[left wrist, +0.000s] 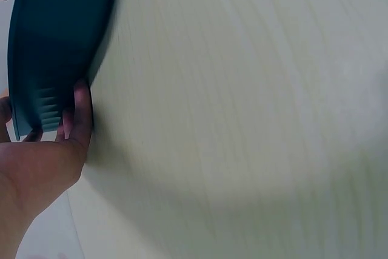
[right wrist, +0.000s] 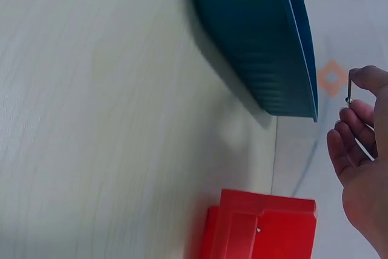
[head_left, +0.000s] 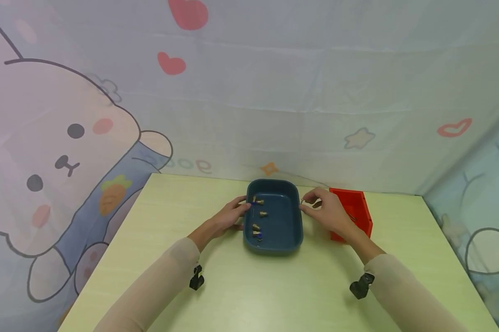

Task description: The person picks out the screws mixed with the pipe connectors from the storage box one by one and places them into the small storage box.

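A dark blue plastic tray (head_left: 280, 249) stands on the table, holding several small brass fittings (head_left: 263, 214), some with blue rings. My left hand (head_left: 231, 215) grips the tray's left wall, thumb at the rim; in the left wrist view its fingers (left wrist: 80, 113) lie against the outer side. Beyond the right rim, my right hand (head_left: 330, 212) pinches a small thin screw (right wrist: 350, 86) between thumb and fingertips. The right wrist view shows it as a slim dark rod with a brassy end. Below the right forearm sits a red bin (head_left: 352, 198), partly hidden by that arm.
Small brass-coloured pieces (head_left: 351, 216) lie inside the red bin. The pale wooden table (head_left: 270, 295) ends at the back against a printed cloth (head_left: 253, 92) with hearts and a cartoon bear. Another cloth (head_left: 485, 207) hangs at the right edge.
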Demonstrator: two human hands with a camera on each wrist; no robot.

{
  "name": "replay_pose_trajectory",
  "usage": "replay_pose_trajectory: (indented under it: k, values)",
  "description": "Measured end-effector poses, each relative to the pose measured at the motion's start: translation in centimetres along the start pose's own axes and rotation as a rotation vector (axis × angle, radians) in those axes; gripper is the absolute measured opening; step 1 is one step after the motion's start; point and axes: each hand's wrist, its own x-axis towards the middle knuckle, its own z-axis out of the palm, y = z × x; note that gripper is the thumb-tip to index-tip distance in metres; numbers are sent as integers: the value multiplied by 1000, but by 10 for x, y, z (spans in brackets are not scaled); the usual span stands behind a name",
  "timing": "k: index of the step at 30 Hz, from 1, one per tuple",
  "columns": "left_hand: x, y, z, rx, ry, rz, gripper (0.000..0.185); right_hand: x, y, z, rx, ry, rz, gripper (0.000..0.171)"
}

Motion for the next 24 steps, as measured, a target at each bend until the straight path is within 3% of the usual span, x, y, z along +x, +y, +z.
replay_pose_trajectory:
  k: [24]
  values:
    - [1,0,1,-18,8,-3,58,-10,13,-33,-59,43,-8,24]
